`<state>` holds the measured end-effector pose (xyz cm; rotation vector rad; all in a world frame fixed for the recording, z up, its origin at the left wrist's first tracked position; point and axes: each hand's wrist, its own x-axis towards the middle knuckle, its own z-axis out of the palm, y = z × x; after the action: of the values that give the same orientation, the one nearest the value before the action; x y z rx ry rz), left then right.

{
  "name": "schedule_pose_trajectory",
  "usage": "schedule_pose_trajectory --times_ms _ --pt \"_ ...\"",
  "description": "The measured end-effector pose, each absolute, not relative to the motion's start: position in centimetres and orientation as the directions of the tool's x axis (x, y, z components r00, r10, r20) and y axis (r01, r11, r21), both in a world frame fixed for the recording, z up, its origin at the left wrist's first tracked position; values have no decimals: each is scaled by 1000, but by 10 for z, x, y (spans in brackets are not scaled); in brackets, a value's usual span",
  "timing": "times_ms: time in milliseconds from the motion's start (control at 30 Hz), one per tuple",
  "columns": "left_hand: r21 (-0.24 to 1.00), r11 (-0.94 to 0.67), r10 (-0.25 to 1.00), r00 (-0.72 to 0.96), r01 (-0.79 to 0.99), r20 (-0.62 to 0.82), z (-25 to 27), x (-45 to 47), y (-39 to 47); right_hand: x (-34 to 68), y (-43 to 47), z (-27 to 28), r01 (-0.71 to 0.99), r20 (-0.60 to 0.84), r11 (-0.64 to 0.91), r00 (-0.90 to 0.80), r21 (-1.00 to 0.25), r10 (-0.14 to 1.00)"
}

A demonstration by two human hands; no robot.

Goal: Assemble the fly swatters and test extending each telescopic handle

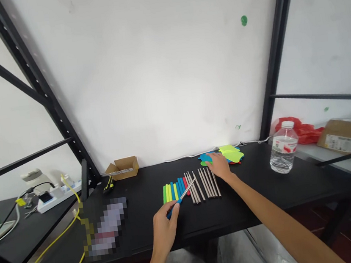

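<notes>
Pinched in my left hand (167,224) is a thin metal rod with a blue handle (180,200), slanting up to the right above the table. My right hand (220,166) reaches to the back, fingers stretched out and apart over a pile of flat plastic pieces. Blue pieces (204,157) lie under its fingertips, and yellow pieces (232,153) lie just right of it. Between my hands is a row of coloured handles (172,191) in green, yellow, blue and red. Beside them lie several bare metal rods (208,183), roughly parallel.
A water bottle (283,148) stands at the right, near a red plastic bag (303,130) and a cardboard box (345,138). At the back left sits a small open carton (123,168) by a black-and-yellow object (108,184). A yellow cable (49,248) hangs left of a pixelated object (109,229).
</notes>
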<state>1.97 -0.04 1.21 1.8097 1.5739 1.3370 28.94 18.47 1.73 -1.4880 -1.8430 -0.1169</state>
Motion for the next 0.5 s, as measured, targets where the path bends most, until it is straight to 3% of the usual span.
schedule_pose_trajectory --times_ms 67,167,500 --pt "797 -294 912 -93 528 399 13 20 -1 299 200 13 948 519 203 -49 -244 853" --pt "806 -293 914 -97 514 395 13 21 -2 302 207 3 973 465 179 -93 -146 881" --pt "814 -293 905 -130 502 406 11 22 0 295 202 -3 951 485 279 -182 -135 855"
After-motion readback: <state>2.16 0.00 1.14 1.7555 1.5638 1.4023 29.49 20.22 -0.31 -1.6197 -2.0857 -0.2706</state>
